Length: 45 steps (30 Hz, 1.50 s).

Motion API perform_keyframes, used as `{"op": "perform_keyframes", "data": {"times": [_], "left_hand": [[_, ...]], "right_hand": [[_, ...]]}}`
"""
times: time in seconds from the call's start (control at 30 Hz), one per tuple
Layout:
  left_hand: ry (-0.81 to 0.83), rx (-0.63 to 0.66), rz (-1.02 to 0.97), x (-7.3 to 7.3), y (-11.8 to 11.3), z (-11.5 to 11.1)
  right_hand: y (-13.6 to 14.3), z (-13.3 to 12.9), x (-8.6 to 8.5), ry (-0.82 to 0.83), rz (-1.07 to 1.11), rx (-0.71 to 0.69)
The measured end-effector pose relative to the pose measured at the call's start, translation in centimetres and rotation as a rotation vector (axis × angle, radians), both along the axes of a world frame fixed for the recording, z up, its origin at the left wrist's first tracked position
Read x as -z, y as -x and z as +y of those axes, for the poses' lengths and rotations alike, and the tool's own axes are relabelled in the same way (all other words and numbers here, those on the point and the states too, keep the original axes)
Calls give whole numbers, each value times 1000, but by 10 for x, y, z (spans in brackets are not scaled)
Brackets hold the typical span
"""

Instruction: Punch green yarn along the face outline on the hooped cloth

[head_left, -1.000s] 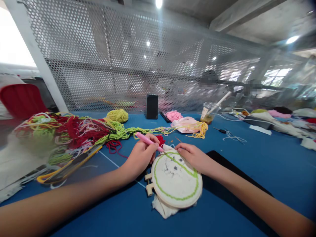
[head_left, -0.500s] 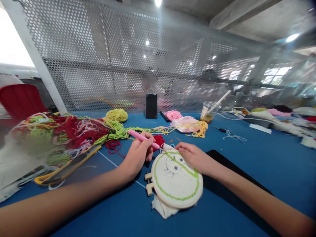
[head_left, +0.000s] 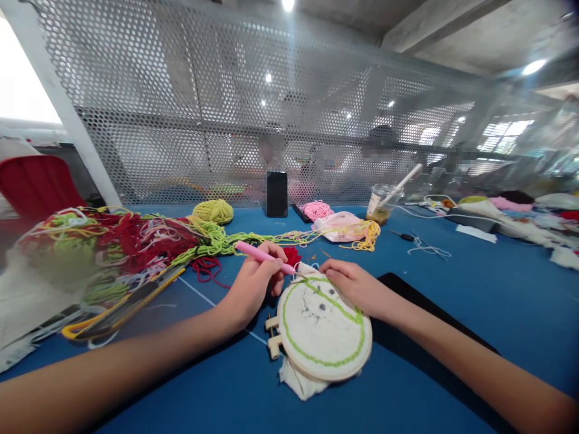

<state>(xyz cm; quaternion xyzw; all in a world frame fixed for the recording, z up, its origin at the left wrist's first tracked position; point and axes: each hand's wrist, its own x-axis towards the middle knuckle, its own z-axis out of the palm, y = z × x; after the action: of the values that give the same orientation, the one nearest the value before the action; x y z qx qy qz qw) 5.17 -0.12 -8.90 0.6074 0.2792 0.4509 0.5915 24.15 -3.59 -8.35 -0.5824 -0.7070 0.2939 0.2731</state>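
Observation:
My left hand (head_left: 256, 280) is closed round a pink pen-like tool (head_left: 265, 257), its thin metal tip at the upper left edge of the hoop. A round wooden embroidery hoop (head_left: 322, 364) holds white cloth (head_left: 312, 334) with a looped green yarn ring and a green line slanting across it. Dark marks show on the cloth near that line. My right hand (head_left: 350, 283) grips the hoop's upper right rim, its fingertips at the top edge and partly hidden. The hoop's wooden clamp (head_left: 274, 346) sticks out at the left, and loose cloth hangs below.
Tangled yarn (head_left: 145, 238) and a yellow-handled cutter (head_left: 126, 307) lie left. Behind are a yellow yarn ball (head_left: 213, 211), an upright phone (head_left: 277, 194), pink yarn (head_left: 316, 210) and a cup with a straw (head_left: 379, 205). A black flat object (head_left: 425, 307) lies under my right forearm.
The pink tool and my left hand have shifted very slightly right and down, with the tip closer to the cloth. My right hand and the hoop look almost unmoved.

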Motion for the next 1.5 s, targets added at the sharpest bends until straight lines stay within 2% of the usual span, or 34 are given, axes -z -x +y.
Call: {"op": "perform_keyframes", "data": {"times": [0.2, 0.57, 0.7, 0.8, 0.87, 0.97, 1.07, 1.2, 1.37, 1.5], "left_hand": [[0, 6, 15, -1, 0, -1], [-94, -8, 97, 2, 1, -3], [-298, -29, 265, 3, 1, -5], [-482, 6, 401, 1, -1, -9], [-540, 20, 438, 0, -2, -11], [-524, -19, 429, -2, -2, -12], [-409, -68, 361, -1, 2, -12], [-282, -65, 238, 2, 7, -11], [-280, -48, 145, 5, 9, -10], [-286, -36, 156, 5, 8, -11]], "right_hand": [[-1, 0, 1, -36, -9, 1], [-2, -2, 2, -80, -12, 42], [0, -4, -2, -107, -9, 44], [3, -6, -7, -137, 23, 32], [4, -8, -9, -159, 36, 25], [5, -7, -10, -147, 47, 19], [3, -5, -8, -132, 53, 19], [1, -2, -6, -104, 63, 12], [-2, -2, -3, -63, 79, 1], [-3, -3, -2, -64, 80, -3]]}}
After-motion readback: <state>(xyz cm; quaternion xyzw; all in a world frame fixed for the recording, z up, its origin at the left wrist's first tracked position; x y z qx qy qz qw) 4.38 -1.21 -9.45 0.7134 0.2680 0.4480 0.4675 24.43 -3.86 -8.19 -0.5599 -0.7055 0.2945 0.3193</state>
